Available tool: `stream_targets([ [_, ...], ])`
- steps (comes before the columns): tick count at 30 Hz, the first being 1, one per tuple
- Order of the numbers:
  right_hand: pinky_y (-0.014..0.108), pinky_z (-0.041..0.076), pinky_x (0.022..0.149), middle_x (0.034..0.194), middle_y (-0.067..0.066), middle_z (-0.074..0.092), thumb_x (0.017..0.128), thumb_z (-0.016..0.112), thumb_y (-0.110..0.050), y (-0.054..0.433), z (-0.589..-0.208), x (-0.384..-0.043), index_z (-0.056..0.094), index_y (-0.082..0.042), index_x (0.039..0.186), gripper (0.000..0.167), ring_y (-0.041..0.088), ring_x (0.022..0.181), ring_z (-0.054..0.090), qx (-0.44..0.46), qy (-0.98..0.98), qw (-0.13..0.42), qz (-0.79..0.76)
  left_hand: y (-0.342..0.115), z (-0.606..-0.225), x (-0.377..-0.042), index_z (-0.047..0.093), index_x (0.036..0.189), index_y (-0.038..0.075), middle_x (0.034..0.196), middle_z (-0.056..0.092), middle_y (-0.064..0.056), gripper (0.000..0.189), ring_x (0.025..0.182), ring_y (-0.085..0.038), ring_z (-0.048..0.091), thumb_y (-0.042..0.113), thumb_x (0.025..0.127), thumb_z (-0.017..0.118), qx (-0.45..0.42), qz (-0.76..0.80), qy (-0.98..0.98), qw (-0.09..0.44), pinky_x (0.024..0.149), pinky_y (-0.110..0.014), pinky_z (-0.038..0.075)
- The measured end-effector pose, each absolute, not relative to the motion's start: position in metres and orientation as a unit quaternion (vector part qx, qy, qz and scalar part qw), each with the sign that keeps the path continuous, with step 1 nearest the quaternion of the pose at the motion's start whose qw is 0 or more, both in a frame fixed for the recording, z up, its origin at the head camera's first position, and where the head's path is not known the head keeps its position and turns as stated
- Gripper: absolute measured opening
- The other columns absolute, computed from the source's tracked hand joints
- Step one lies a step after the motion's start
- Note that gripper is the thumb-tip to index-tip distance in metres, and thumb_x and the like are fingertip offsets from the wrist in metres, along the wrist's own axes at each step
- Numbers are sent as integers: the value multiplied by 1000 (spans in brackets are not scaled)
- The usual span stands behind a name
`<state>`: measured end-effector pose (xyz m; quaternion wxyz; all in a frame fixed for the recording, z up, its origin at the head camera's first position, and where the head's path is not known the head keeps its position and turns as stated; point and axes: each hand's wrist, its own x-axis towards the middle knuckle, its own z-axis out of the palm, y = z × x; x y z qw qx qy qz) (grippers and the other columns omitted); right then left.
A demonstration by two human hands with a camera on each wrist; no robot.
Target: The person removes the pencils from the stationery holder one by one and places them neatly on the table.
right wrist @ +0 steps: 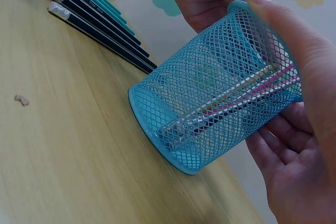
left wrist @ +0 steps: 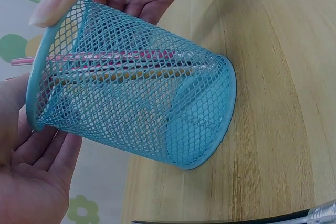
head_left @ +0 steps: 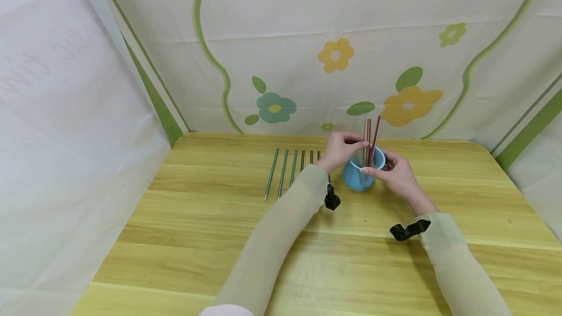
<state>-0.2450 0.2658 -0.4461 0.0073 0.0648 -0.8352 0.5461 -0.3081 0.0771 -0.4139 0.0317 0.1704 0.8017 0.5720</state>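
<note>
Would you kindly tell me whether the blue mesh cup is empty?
Not empty: pencils are inside the blue mesh cup, visible through its wall in both wrist views.

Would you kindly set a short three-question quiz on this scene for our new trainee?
1. Count: how many pencils stand in the blue mesh cup?
2. True or false: the right hand holds the cup near its base.
3. Multiple choice: in the head view, where do the green pencils lie? (a) to the right of the cup; (b) to the left of the cup; (c) inside the cup.

Key: 1. Three. 2. False; it holds the cup at the rim. 3. (b).
</note>
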Motion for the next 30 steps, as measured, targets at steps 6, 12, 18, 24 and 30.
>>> stream_targets([
  [6, 9, 49, 85, 139, 24, 55, 93, 79, -23, 266, -447, -246, 44, 3, 151, 72, 33, 120, 56, 67, -836, 9, 545, 72, -413, -309, 78, 111, 12, 99, 72, 10, 23, 90, -1, 64, 28, 95, 76, 167, 586, 793, 27, 77, -16, 54],
  [12, 9, 50, 84, 138, 24, 56, 93, 79, -22, 264, -444, -244, 45, 4, 149, 70, 33, 119, 57, 65, -833, 7, 549, 67, -406, -307, 78, 109, 12, 98, 72, 10, 21, 89, -2, 65, 27, 95, 77, 157, 610, 777, 6, 78, -18, 55],
  [18, 9, 50, 84, 138, 24, 56, 92, 80, -25, 264, -443, -243, 44, 4, 149, 73, 34, 120, 56, 63, -834, 10, 549, 63, -399, -308, 78, 109, 12, 95, 71, 10, 19, 87, -4, 65, 26, 95, 76, 144, 630, 763, -18, 75, -19, 56],
  [24, 8, 49, 85, 139, 25, 55, 92, 80, -26, 264, -444, -243, 43, 4, 150, 74, 36, 122, 55, 61, -837, 7, 544, 60, -393, -310, 77, 107, 5, 92, 72, 2, 17, 84, -14, 71, 18, 95, 76, 133, 688, 712, -37, 74, -22, 59],
  [30, 8, 48, 85, 140, 26, 54, 93, 79, -25, 266, -447, -246, 42, 6, 150, 74, 34, 122, 55, 57, -842, 5, 536, 56, -385, -312, 74, 107, -2, 91, 73, -6, 17, 84, -23, 73, 10, 95, 75, 130, 749, 648, -46, 76, -27, 62],
])
